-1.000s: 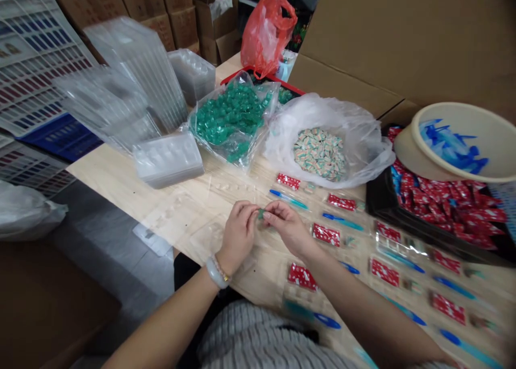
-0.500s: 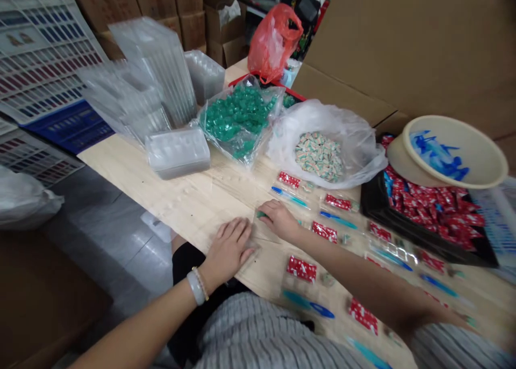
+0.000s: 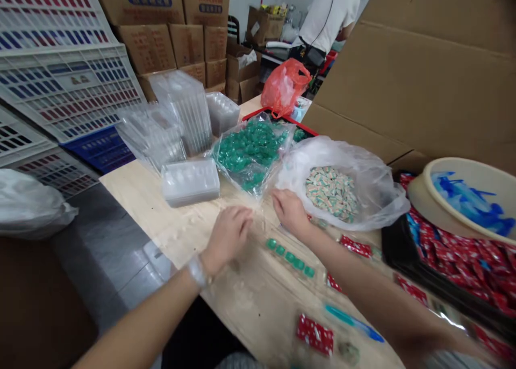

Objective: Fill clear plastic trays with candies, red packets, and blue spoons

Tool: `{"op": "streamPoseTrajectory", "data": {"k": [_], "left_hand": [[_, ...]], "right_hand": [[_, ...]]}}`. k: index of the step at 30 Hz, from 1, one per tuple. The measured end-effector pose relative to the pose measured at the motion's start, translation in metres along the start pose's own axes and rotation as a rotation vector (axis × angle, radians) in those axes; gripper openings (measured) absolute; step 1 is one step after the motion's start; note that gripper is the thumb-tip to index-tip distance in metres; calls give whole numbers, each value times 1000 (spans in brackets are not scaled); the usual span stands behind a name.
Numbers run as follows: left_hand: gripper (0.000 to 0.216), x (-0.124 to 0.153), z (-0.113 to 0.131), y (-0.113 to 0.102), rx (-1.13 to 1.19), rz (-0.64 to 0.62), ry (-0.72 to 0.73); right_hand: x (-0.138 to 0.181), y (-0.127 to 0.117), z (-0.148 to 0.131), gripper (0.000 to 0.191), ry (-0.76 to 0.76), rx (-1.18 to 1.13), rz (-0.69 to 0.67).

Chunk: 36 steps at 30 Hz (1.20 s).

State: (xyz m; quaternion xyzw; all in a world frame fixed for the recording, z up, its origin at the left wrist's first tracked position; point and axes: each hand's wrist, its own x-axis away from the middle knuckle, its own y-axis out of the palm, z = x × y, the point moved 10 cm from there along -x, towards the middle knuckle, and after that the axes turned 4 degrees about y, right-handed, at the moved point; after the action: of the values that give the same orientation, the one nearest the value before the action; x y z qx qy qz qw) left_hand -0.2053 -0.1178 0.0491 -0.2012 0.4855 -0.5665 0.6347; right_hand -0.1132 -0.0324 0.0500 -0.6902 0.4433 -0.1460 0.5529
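- My left hand [image 3: 228,233] lies flat on the worktop [image 3: 139,194], fingers open, empty
- Right hand [image 3: 291,214] fingers bent; what they hold I cannot tell
- Green pieces [image 3: 290,256] seem tiny, light, smooth; I would pinch their sides

**Tabletop** [image 3: 149,197]: pale wood, matt, with a faint grain.
**Tray** [image 3: 262,272]: thin clear plastic, glossy, barely showing against the wood.
**Green pieces** [image 3: 290,257]: smooth with a slight sheen; the material cannot be told.
**Stacked trays** [image 3: 189,181]: clear moulded plastic, shiny, hazy where layered.
**Green bag** [image 3: 250,149]: clear crinkled film, glossy.
**White bag** [image 3: 374,186]: milky, translucent film with soft creases.
**Red bag** [image 3: 284,84]: thin plastic with a dull gloss.
**Basin** [image 3: 447,170]: cream plastic, smooth, satin.
**Red sachets** [image 3: 463,251]: printed wrap, glossy.
**Black bin** [image 3: 397,251]: dark plastic, smooth.
**Cardboard** [image 3: 403,89]: brown, matt, creased at the folds.
**Crates** [image 3: 60,84]: white lattice plastic, matt.
**Floor** [image 3: 92,251]: grey, smooth, faintly reflective.
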Motion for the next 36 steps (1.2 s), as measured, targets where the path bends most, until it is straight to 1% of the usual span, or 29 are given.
{"op": "streamPoseTrajectory", "data": {"k": [2,3,4,6,8,10,11,13,14,17,19,21,23,25,27,28,30,33,34,36], "left_hand": [[25,-48,-24,1,-8,-4,-47],[23,-68,-35,8,-47,-32,-79],[21,-83,-46,16,-86,-71,-110],[19,-100,-64,34,-113,-146,-159],[16,-106,-75,44,-9,-167,-186],[16,-108,-82,45,203,-136,-213],[17,-110,-86,43,322,-110,-239],[19,-113,-94,40,556,-63,-334],[20,-114,-98,41,680,-45,-408],[19,-111,-102,52,1081,1,-664],[20,-108,-97,61,1279,22,-772],[21,-108,-88,66,1359,-9,-781],[24,-111,-79,67,1325,-73,-674],[30,-116,-74,63,1168,-97,-522],[29,-119,-76,56,984,-66,-439],[27,-118,-79,54,926,-45,-437],[24,-116,-84,54,910,-24,-475],[16,-112,-83,56,1024,-33,-516],[14,-111,-81,57,1084,-46,-527],[13,-108,-77,61,1217,-78,-558]], "right_hand": [[-37,12,8,29,42,-37,12],[-51,19,14,29,72,-64,6],[-62,26,21,27,99,-101,-4],[-74,35,38,20,158,-243,-6],[-75,37,60,18,258,-490,1],[-69,42,77,22,394,-763,-33],[-66,45,82,25,452,-880,-63],[-61,48,81,30,518,-1053,-108],[-60,48,79,31,539,-1121,-116],[-58,50,72,34,598,-1289,-142],[-57,52,68,35,623,-1358,-173],[-58,52,65,36,628,-1372,-186],[-61,51,63,36,619,-1351,-175],[-64,49,61,33,606,-1301,-148],[-67,47,59,29,599,-1243,-105],[-68,46,59,27,596,-1219,-83],[-69,46,57,25,581,-1191,-66],[-70,47,52,22,504,-1103,-102],[-71,44,50,20,458,-1039,-103],[-72,32,44,17,328,-852,-61]]}}
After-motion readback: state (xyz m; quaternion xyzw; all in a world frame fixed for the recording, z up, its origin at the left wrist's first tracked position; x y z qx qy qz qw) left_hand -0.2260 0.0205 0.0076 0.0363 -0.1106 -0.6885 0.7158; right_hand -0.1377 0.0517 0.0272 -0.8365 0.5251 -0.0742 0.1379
